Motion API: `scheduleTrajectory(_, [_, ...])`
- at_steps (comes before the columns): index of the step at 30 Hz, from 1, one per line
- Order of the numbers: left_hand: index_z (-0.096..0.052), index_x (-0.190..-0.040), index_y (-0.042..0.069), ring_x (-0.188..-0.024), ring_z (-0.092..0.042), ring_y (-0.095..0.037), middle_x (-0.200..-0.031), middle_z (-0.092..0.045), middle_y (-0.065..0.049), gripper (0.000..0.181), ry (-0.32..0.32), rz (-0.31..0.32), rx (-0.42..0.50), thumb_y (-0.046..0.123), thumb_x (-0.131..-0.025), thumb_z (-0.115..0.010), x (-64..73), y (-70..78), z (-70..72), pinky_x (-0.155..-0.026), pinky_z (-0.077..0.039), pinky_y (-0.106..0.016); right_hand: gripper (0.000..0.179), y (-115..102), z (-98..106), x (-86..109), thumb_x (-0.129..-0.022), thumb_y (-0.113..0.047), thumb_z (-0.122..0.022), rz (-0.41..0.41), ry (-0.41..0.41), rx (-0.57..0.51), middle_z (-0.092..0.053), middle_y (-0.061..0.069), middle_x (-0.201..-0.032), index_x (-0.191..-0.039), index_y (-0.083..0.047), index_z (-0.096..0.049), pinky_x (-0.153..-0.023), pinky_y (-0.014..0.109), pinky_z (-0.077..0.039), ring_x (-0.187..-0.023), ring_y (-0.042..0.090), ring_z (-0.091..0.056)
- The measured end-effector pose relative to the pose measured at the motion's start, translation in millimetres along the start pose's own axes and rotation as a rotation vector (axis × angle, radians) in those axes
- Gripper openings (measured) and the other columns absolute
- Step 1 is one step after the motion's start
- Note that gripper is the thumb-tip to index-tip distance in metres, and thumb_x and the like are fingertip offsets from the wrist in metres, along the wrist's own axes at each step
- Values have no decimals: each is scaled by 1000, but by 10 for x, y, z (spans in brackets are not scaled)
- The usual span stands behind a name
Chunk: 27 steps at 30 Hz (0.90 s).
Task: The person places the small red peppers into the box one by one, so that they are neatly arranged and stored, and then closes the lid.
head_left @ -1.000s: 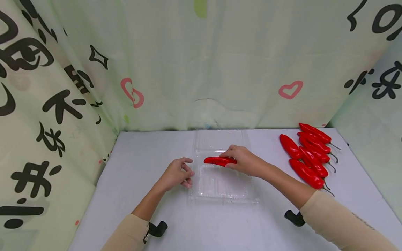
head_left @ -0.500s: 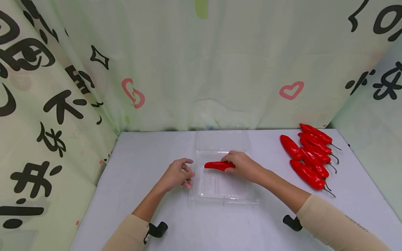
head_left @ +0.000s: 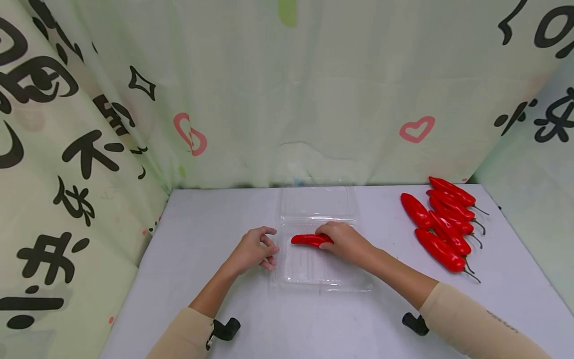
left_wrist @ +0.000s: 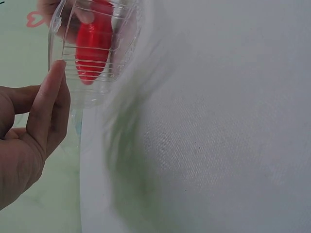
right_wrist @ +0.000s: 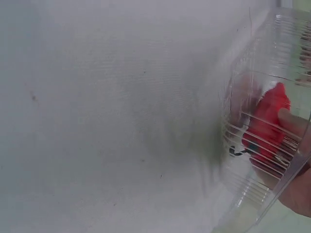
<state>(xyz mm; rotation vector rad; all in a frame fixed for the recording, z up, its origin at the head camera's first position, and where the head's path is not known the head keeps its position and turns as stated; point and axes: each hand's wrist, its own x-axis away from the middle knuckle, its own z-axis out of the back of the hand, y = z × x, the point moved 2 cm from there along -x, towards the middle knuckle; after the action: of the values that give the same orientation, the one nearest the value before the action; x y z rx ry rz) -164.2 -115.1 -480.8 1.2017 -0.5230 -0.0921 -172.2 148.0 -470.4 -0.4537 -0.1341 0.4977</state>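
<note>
A clear plastic clamshell box (head_left: 320, 274) lies on the table with its lid folded back toward the curtain. My right hand (head_left: 345, 242) grips a red chili pepper (head_left: 307, 240) inside the box's near half, thumb on one side and fingers on the other. Through the ribbed wall, the left wrist view shows the pepper (left_wrist: 93, 48) lying low in the box, its tip toward my left hand. That left hand (head_left: 254, 250) is at the box's left edge, fingers loosely bent; a fingertip appears to touch the rim. In the right wrist view the pepper's stem (right_wrist: 238, 153) shows through the plastic.
Several more red chili peppers (head_left: 441, 249) lie in two rows on the right side of the white table (head_left: 211, 214). A printed curtain (head_left: 314, 99) hangs along the back and sides. Dark wrist mounts (head_left: 226, 329) stick out near both sleeves.
My right hand has come slightly nearer and lower, bringing the chili pepper down within the box. My left hand has hardly moved.
</note>
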Motion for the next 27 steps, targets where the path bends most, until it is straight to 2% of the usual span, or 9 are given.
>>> scheduleTrajectory(3, [-48, -146, -4, -58, -70, -18, -95, -65, -15, 55, 0, -4, -3, 0, -95, -70, 0, 3, -3, -58, -64, -33, 33, -17, -14, 32, -87, -12, -83, -8, 17, 37, -75, 6, -108, -118, -6, -74, -86, 39, -62, -96, 22, -68])
scheduleTrajectory(11, [-49, -146, -3, -58, -70, -18, -94, -64, -14, 55, 3, 3, -8, 1, -96, -70, 5, 5, -3, -58, -64, -33, 31, -62, -24, 63, -86, -14, -85, 91, 85, 210, -69, 6, -104, -114, -9, -75, -77, 33, -64, -92, 21, -65])
scheduleTrajectory(17, [-48, -146, -3, -58, -69, -18, -94, -65, -14, 56, 2, 5, -20, 2, -95, -70, -5, 9, -5, -58, -64, -32, 32, -48, -38, 53, -83, -16, -87, 78, 133, 241, -70, 4, -103, -112, -11, -74, -74, 36, -65, -92, 22, -68])
scheduleTrajectory(27, [-48, -146, -3, -58, -69, -18, -94, -64, -14, 54, 7, 8, -24, 2, -96, -69, -6, 7, -2, -58, -64, -32, 30, -34, -48, 45, -81, -16, -89, 80, 207, 286, -67, 5, -99, -108, -14, -75, -71, 32, -62, -87, 20, -60])
